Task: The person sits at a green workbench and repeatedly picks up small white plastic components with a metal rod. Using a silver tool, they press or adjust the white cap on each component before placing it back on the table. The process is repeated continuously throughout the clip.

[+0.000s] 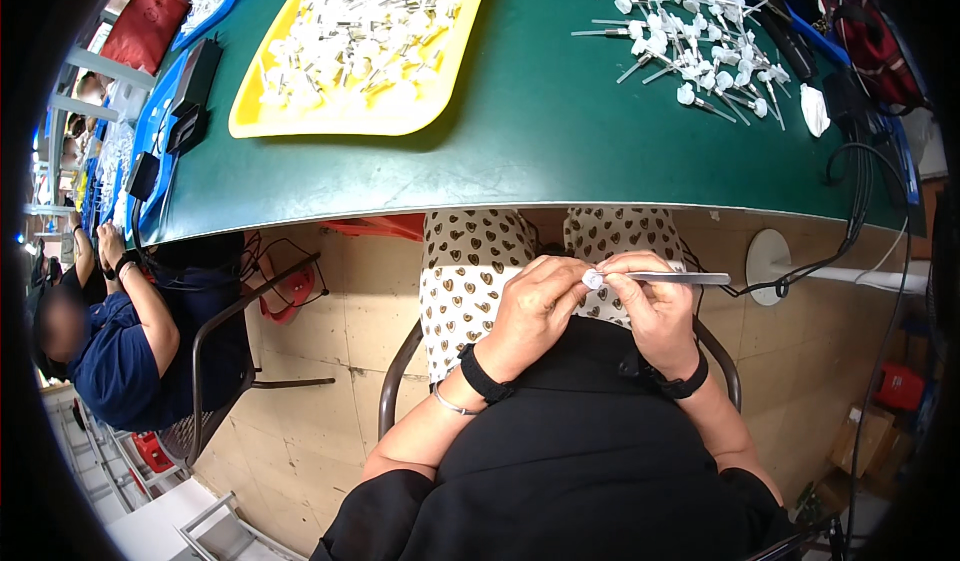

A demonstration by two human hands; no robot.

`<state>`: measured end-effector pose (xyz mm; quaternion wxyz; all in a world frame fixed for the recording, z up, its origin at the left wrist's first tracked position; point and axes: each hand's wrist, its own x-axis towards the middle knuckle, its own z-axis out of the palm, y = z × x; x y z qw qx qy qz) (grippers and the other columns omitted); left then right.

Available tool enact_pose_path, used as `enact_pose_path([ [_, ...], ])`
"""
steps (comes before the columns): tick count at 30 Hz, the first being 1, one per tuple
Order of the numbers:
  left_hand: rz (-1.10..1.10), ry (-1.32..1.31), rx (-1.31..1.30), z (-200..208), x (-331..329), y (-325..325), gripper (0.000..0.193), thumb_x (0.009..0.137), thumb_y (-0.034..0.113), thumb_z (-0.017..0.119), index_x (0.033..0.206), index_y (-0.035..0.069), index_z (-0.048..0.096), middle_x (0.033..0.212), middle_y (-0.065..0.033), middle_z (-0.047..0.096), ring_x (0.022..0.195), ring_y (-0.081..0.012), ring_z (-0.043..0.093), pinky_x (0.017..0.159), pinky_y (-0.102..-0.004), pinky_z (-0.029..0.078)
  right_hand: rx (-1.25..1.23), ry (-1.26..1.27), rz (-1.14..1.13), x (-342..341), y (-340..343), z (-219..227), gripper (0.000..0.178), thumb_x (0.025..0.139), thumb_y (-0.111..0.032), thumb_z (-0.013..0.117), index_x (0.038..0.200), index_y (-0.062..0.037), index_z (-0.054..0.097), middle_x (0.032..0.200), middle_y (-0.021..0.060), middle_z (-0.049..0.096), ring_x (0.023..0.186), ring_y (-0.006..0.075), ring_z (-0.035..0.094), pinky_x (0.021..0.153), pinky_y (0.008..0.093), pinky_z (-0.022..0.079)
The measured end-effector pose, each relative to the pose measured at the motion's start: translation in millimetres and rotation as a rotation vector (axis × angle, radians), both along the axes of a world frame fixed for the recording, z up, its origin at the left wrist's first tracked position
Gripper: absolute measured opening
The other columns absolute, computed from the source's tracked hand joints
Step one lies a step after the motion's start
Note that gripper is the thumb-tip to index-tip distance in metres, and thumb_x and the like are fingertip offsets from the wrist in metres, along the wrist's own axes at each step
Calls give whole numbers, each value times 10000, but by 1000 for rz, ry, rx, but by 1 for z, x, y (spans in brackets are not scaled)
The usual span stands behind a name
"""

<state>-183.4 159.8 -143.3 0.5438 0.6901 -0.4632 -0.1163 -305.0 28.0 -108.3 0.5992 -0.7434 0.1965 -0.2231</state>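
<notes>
My two hands meet above my lap, just off the table's near edge. Between the fingertips of my left hand (530,313) is a small whitish plastic part (592,279) with a rounded end. My right hand (657,313) is closed round a slim grey metal tool (685,278), whose flat end sticks out to the right. Its other end is hidden by my fingers, right beside the plastic part. I cannot tell whether the tool touches the part.
A yellow tray (340,121) piled with small clear-and-white parts stands on the green table (540,151). Similar parts (690,46) lie loose at the far right, near a crumpled white piece (814,111) and black cables (858,171). On the left sits another person (120,361).
</notes>
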Motion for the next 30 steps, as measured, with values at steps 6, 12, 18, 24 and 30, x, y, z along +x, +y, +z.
enact_pose_path([
  [6, -17, 132, -6, -2, -2, 0, 162, 838, -11, 731, 999, -5, 712, 978, -120, 718, 896, -305, 686, 791, -376, 558, 330, -48, 28, -2, -5, -2, 110, 994, -30, 612, 1064, 36, 666, 1037, 90, 696, 957, 134, 658, 853, 259, 522],
  [12, -17, 112, -10, -2, 0, 0, 165, 842, -3, 735, 1005, -3, 714, 976, -119, 718, 892, -300, 687, 784, -370, 559, 377, -100, 8, -1, 0, -5, 100, 994, -11, 609, 1062, 36, 665, 1064, 99, 690, 973, 142, 659, 877, 265, 527],
  [18, -4, 77, 0, -1, 0, 0, 164, 841, -4, 735, 1004, 0, 715, 976, -119, 718, 896, -299, 689, 791, -369, 563, 198, -51, 48, -1, -2, -5, 109, 985, -3, 618, 1082, 28, 658, 1055, 101, 687, 965, 146, 659, 864, 266, 527],
  [24, -30, 244, -2, -2, -3, 1, 154, 854, -16, 725, 1008, -16, 716, 958, -134, 720, 882, -297, 699, 776, -360, 566, 297, -105, 85, -4, -9, -11, 122, 982, 7, 615, 1095, 28, 657, 1061, 106, 688, 991, 156, 658, 887, 284, 527],
  [30, -22, 280, -12, -4, -4, 0, 140, 871, -12, 722, 1011, -28, 717, 946, -138, 720, 849, -279, 707, 740, -343, 570, 266, -112, 62, -5, -5, -12, 130, 980, 18, 616, 1100, 30, 664, 1106, 114, 676, 1009, 168, 660, 904, 298, 538],
])
